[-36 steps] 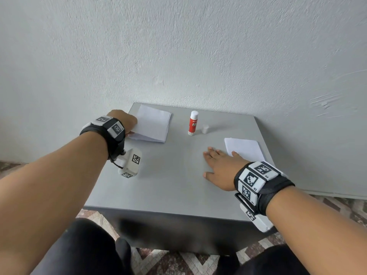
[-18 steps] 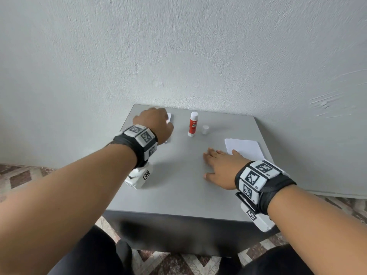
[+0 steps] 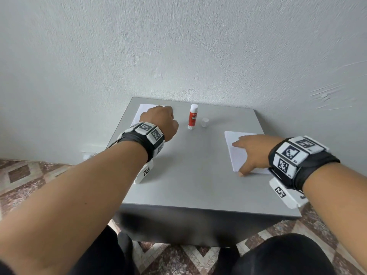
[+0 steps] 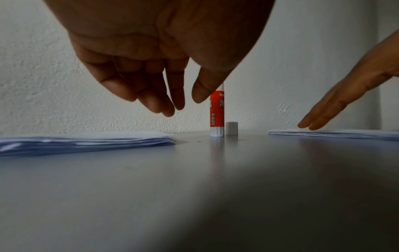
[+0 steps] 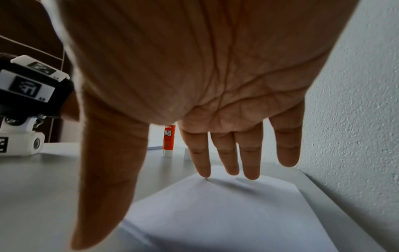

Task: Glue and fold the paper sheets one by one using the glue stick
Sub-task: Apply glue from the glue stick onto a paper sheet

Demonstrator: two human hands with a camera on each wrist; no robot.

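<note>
A red and white glue stick (image 3: 193, 117) stands uncapped at the back middle of the grey table (image 3: 188, 175), its white cap (image 3: 205, 122) just to its right. A stack of white sheets (image 3: 140, 114) lies at the back left. My left hand (image 3: 158, 121) hovers over the stack's right part, fingers (image 4: 155, 102) hanging relaxed and holding nothing, close to the left of the glue stick (image 4: 217, 116). My right hand (image 3: 249, 154) lies spread on the white paper (image 3: 235, 155) at the right. Its straight fingers (image 5: 228, 162) touch the sheet (image 5: 215, 213).
The table stands against a white textured wall (image 3: 178, 46). Its middle and front are bare grey surface. Patterned floor tiles (image 3: 29, 169) show on both sides, and my dark-clad knees (image 3: 288, 255) are below the front edge.
My left hand has swung from the stack's left edge to its right side, near the glue stick. My right hand has slid right from the bare table onto the right paper.
</note>
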